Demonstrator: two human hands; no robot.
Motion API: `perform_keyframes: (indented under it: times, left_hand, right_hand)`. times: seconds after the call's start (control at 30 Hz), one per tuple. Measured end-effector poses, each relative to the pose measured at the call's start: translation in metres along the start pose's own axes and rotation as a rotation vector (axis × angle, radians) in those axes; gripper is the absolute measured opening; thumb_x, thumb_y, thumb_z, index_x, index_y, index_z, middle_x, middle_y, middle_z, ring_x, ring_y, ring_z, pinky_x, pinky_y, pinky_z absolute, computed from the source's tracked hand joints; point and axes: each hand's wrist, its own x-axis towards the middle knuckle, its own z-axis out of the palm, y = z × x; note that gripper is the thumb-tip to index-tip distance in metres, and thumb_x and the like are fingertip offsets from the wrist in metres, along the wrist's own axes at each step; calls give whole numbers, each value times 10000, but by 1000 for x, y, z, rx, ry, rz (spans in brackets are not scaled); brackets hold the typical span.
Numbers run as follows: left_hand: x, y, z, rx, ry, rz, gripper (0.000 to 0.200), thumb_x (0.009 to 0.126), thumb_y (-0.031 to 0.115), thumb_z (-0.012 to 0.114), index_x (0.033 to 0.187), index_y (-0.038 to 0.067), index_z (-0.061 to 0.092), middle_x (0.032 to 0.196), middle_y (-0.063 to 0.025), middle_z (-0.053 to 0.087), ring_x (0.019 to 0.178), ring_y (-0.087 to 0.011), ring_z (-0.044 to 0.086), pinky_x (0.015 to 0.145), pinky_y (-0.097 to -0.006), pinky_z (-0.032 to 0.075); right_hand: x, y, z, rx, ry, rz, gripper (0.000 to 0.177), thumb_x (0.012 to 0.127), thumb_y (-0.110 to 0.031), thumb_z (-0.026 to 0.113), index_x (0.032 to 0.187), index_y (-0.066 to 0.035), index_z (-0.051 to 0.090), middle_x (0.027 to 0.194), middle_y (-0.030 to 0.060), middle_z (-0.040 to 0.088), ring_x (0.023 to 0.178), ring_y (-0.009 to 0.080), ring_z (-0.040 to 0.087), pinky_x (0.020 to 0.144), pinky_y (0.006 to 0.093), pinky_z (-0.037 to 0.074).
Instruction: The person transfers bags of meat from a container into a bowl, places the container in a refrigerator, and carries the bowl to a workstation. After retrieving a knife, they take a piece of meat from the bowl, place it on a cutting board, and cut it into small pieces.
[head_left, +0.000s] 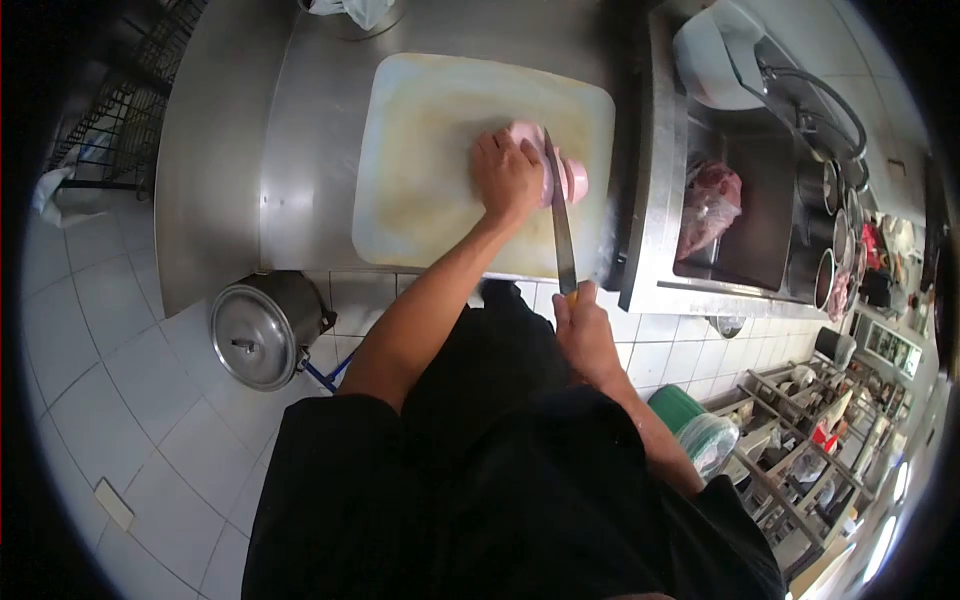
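Note:
A long kitchen knife (564,235) is in my right hand (588,335), which is closed round its yellowish handle just past the counter's near edge. The blade points away from me and lies across a piece of pink meat (525,131). My left hand (507,178) presses down on the meat just left of the blade, fingers curled over it and hiding much of it. To the right of the blade stands a cut pink slice (577,180). All of this rests on a large, stained, pale cutting board (420,190).
Right of the board, a steel sink (750,220) holds a bagged chunk of raw meat (711,205), with a white tub (715,60) behind. A lidded steel pot (258,338) stands low at the counter's left. A green bucket (675,408) and a cluttered rack (800,440) are at right.

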Motion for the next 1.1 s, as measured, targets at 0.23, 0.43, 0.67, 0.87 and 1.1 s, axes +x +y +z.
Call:
perform_keyframes:
  times: [0.23,0.43,0.67,0.87,1.1]
  left_hand:
    - [19,-11,4,7,-40,16,211,873,193,583,885,-18,598,920,-212,582,918,-383,561,831,-472,455]
    - [7,-13,5,-87,-155,-111,340,926,260,537,1018,-63,587,1053,-260,561,1017,-437,543,907,-526,428]
    - [5,-10,7,-196,-58,-139,317,920,241,565,1109,-10,610,1070,-221,574,1033,-407,536,900,-496,428]
    - [2,-12,5,-136,-21,-140,309,950,274,505,1015,-10,606,1028,-245,571,986,-415,528,906,-510,398]
    - [6,-13,12,-92,21,-143,244,923,221,523,892,-13,583,935,-231,571,949,-401,528,852,-503,415]
  right_hand:
    - [135,7,39,27,156,-240,362,933,-191,581,1131,21,365,776,367,608,779,554,606,707,590,498]
    - [42,24,27,-102,7,9,343,938,-214,584,1083,8,365,770,360,615,750,558,604,683,630,482]
    - [-24,36,3,-52,-9,23,295,959,-212,584,1070,5,417,732,322,622,715,541,602,613,597,466]
    - [-25,-18,-29,-27,127,-37,252,981,-205,553,1031,15,440,688,318,610,664,527,600,588,579,456]
    - [-45,-44,-35,-54,-24,64,244,998,-210,530,1027,15,439,724,332,612,735,538,597,629,581,445]
